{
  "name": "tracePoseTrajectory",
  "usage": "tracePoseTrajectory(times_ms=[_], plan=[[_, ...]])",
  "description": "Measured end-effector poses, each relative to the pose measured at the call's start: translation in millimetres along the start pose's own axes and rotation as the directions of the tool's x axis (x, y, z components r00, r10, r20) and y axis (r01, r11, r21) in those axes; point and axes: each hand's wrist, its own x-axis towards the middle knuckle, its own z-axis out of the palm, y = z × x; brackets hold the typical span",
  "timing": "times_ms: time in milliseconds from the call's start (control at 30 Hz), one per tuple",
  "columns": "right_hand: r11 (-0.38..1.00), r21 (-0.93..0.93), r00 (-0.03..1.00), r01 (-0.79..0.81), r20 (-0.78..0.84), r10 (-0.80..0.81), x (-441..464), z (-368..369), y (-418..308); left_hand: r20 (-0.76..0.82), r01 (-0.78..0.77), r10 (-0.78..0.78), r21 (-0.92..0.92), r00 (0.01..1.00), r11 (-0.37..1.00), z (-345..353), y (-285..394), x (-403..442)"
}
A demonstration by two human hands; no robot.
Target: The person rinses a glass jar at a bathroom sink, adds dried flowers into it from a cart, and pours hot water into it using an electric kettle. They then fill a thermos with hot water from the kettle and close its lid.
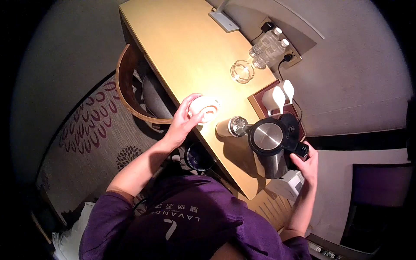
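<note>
My left hand [184, 122] is closed around a small white round lid [204, 109] above the desk's near edge. To the right of it a light-coloured flask [229, 127] stands on the desk with its metal-rimmed mouth uncovered. My right hand [306, 162] grips the black handle of a steel kettle [272, 149] with a black-rimmed lid. The kettle's spout is at the flask's mouth. Whether water flows cannot be made out.
On the desk [173, 39] are a glass ashtray [242, 71], two water bottles [265, 47] and a tray [259, 102] with white cups [274, 99]. A wooden chair [125, 86] stands at the left, a bin [198, 157] below.
</note>
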Motion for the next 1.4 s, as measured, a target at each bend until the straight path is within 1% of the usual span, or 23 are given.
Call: tracePoseTrajectory(times_ms=[67,133,267,300,333,400,467,500,600,667,733,767,800,833,933,1000,1033,1067,1100,1167,1200,1300,1400], plan=[[0.995,0.028,0.987,0.092,-0.137,-0.088,-12,2,40,0.022,-0.012,0.011,0.035,1.0,0.999,13,3,5],[0.981,0.189,0.957,0.038,-0.289,0.019,-25,7,79,0.068,-0.035,0.031,0.062,0.997,0.997,25,5,11],[0.878,0.444,0.881,0.178,-0.469,0.058,-46,26,135,0.125,-0.105,0.076,0.246,0.989,0.963,50,0,21],[0.87,0.452,0.871,0.197,-0.489,0.057,-50,30,145,0.153,-0.141,0.106,0.245,0.983,0.959,55,-4,23],[0.861,0.461,0.86,0.216,-0.507,0.055,-53,34,154,0.138,-0.166,0.126,0.336,0.982,0.927,57,-10,25],[0.839,0.471,0.83,0.272,-0.556,0.043,-56,40,167,0.215,-0.213,0.128,0.444,0.968,0.87,63,-11,27],[0.81,0.475,0.788,0.343,-0.615,0.027,-59,47,175,0.296,-0.382,0.248,0.607,0.922,0.696,66,-9,26],[0.815,0.468,0.78,0.342,-0.625,0.032,-62,50,171,0.347,-0.456,0.295,0.669,0.89,0.587,67,-7,26],[0.856,0.435,0.82,0.278,-0.572,0.024,-69,46,193,0.378,-0.474,0.285,0.695,0.881,0.541,71,-2,21],[0.942,0.323,0.862,0.09,-0.499,0.089,-80,37,193,0.36,-0.475,0.311,0.713,0.879,0.516,69,-2,18],[0.972,0.232,0.891,-0.036,-0.433,0.136,-84,29,181,0.336,-0.466,0.33,0.717,0.882,0.518,67,-1,15],[0.972,0.231,0.913,-0.038,-0.387,0.127,-87,23,180,0.32,-0.457,0.333,0.714,0.887,0.531,67,0,13],[0.998,0.028,0.858,0.061,-0.512,-0.038,-88,20,151,0.302,-0.446,0.336,0.711,0.892,0.543,66,2,11],[0.974,-0.185,0.774,0.133,-0.594,-0.219,-89,16,121,0.364,-0.495,0.346,0.734,0.864,0.464,65,6,11],[0.944,-0.096,0.679,0.316,-0.672,-0.295,-96,1,97,0.454,-0.548,0.308,0.721,0.836,0.424,74,12,11],[0.929,-0.082,0.803,0.36,-0.48,-0.354,-94,1,70,0.488,-0.535,0.236,0.674,0.84,0.509,79,6,14],[0.945,0.036,0.843,0.325,-0.463,-0.272,-87,17,40,0.531,-0.569,0.227,0.671,0.816,0.475,78,0,17],[0.949,0.006,0.896,0.316,-0.33,-0.296,-75,29,20,0.575,-0.605,0.218,0.662,0.788,0.442,78,-3,20],[0.919,-0.142,0.9,0.368,-0.194,-0.39,-59,40,2,0.617,-0.641,0.212,0.642,0.758,0.42,79,-3,21],[0.842,-0.273,0.87,0.465,-0.035,-0.491,-25,70,-7,0.681,-0.684,0.167,0.624,0.713,0.378,74,-4,27],[0.842,-0.321,0.891,0.434,0.012,-0.455,-10,83,-8,0.705,-0.696,0.141,0.611,0.695,0.377,69,-6,30],[0.837,-0.327,0.897,0.438,0.092,-0.433,31,109,-7,0.707,-0.671,0.171,0.524,0.686,0.525,61,-14,38],[0.836,-0.343,0.902,0.429,0.104,-0.42,54,122,-7,0.605,-0.538,0.077,0.632,0.792,0.558,48,-23,38]])
